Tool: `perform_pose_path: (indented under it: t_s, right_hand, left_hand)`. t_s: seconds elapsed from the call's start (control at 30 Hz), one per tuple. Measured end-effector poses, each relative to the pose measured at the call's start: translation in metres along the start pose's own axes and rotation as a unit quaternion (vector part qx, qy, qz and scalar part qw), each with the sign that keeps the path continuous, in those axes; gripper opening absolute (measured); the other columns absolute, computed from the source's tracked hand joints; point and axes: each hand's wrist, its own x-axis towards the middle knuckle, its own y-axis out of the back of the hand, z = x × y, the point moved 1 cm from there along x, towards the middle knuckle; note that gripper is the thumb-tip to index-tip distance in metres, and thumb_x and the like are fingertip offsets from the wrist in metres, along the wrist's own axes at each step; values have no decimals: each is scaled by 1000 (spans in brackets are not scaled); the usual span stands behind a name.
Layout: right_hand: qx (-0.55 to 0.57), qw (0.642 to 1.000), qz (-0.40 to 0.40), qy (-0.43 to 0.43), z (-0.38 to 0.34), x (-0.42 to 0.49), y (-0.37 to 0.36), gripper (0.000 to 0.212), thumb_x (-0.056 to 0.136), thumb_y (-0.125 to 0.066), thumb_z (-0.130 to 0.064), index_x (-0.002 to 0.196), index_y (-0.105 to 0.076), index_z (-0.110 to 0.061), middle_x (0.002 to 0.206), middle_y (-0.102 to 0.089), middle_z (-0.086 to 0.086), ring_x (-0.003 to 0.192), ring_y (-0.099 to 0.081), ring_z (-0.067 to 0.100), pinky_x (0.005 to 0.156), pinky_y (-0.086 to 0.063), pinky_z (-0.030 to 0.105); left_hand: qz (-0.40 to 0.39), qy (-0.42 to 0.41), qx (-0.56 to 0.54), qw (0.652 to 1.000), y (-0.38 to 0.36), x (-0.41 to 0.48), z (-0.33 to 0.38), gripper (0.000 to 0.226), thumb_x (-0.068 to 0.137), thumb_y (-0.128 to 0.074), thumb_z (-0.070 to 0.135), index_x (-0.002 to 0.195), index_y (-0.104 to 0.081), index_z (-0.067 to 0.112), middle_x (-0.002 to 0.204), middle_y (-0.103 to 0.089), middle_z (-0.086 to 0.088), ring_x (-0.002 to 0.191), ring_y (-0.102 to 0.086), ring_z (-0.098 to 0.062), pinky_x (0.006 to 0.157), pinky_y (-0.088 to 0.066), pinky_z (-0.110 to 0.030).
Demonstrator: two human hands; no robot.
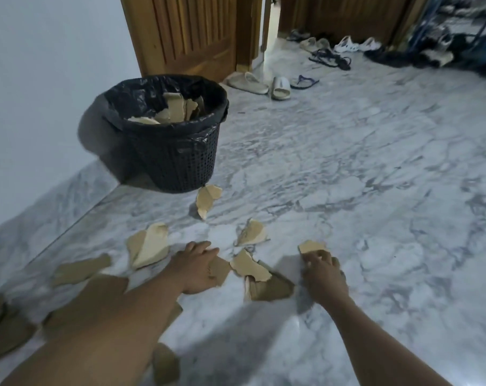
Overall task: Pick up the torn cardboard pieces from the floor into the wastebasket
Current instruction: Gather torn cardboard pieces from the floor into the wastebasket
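Head camera, looking down on the grey-white marble floor (pixel 375 190). Black perforated plastic wastebasket (pixel 178 162) with a black bag liner stands upright at the floor's left edge, against the white wall (pixel 41 79). Several torn tan cardboard pieces (pixel 175 107) already lie inside it.

Left grip (pixel 197 270), a bare hand, lies palm down with fingers straight, resting on a brown torn cardboard piece (pixel 221 271); nothing is clasped. Right grip (pixel 324 271) has its fingers curled down onto the near edge of a small tan cardboard piece (pixel 311 246) and pinches it; I cannot tell if the piece is off the floor.

Between the two grips a pale torn piece (pixel 250 267) overlaps a darker brown one (pixel 272 288). Further pieces on the floor: one just beside the wastebasket's base (pixel 207 200), a triangular one (pixel 253 232), a folded one (pixel 150 245), a flat brown one (pixel 80 270), and blurred ones toward the near left corner (pixel 8 330).

Pale sandals (pixel 264 84) lie by the wooden door (pixel 180 32).
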Motion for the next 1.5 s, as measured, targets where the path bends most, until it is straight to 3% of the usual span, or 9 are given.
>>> perform_pose_path:
  t_s: [0.13,0.3,0.43,0.6,0.73,1.03,1.2,1.37,1.5]
  right_hand:
    - [110,992,49,-36,-12,-7,4,39,91,-47,-17,129,-53,-18,136,-41,12,121,-43,39,100,-41,42]
    - [193,956,-65,-211,-20,-16,23,109,74,-79,-12,155,-6,-19,147,-29,18,134,-37,40,104,-41,42]
    - [202,957,-92,-187,-12,-18,9,65,81,-72,-19,136,-42,0,131,-54,19,120,-56,36,102,-49,45]
    - [257,951,-104,-138,41,23,-52,76,54,-67,-53,122,-61,-19,113,-68,4,102,-65,25,89,-58,47]
    - [144,984,-90,-62,-25,-33,16,65,71,-59,-47,122,-58,-6,120,-57,12,113,-56,32,98,-49,42]
    - [-30,984,-142,102,-108,-42,2,45,86,-61,-26,125,-43,-13,126,-47,7,121,-45,29,97,-38,48]
    - [69,977,-180,86,-128,-38,-7,48,82,-67,-14,120,-38,-22,101,-53,-2,93,-52,23,93,-35,43]
    - [23,980,-154,127,-113,-17,9,23,79,-74,-23,98,-66,-13,93,-62,2,89,-61,18,73,-45,28]
    - [363,921,-125,69,-106,-7,38,15,84,-68,-12,89,-75,0,85,-72,6,82,-67,17,67,-52,26]
  left_hand:
    - [33,50,-48,997,-4,-10,-3,85,74,-66,68,142,-37,26,134,-39,-2,122,-35,-29,94,-43,-39]
    - [-10,74,-101,992,-10,-18,-3,83,69,-46,88,104,-52,13,110,-47,-11,101,-49,-29,83,-44,-38]
    - [41,-21,-44,998,2,-15,29,78,76,-47,82,113,-46,14,127,-38,-5,115,-37,-27,91,-42,-45]
    - [26,-154,32,987,15,0,89,73,75,-66,65,126,-55,14,161,-17,1,142,-19,-29,107,-32,-47]
    - [39,-155,87,983,7,6,95,52,79,-67,42,119,-55,12,135,-48,-6,124,-40,-30,95,-41,-44]
    - [67,-100,-7,993,-3,-20,45,11,74,-61,23,84,-55,25,101,-52,-2,100,-42,-26,80,-39,-39]
    - [100,-69,-52,991,-7,-34,23,23,81,-57,15,102,-54,26,104,-58,-1,100,-47,-25,72,-39,-34]
    - [56,0,-44,997,-1,-45,16,33,87,-53,14,119,-55,21,118,-57,-7,114,-43,-29,95,-34,-41]
    - [-52,40,-129,989,10,-39,0,14,87,-55,17,101,-59,19,104,-60,-4,99,-57,-24,85,-39,-35]
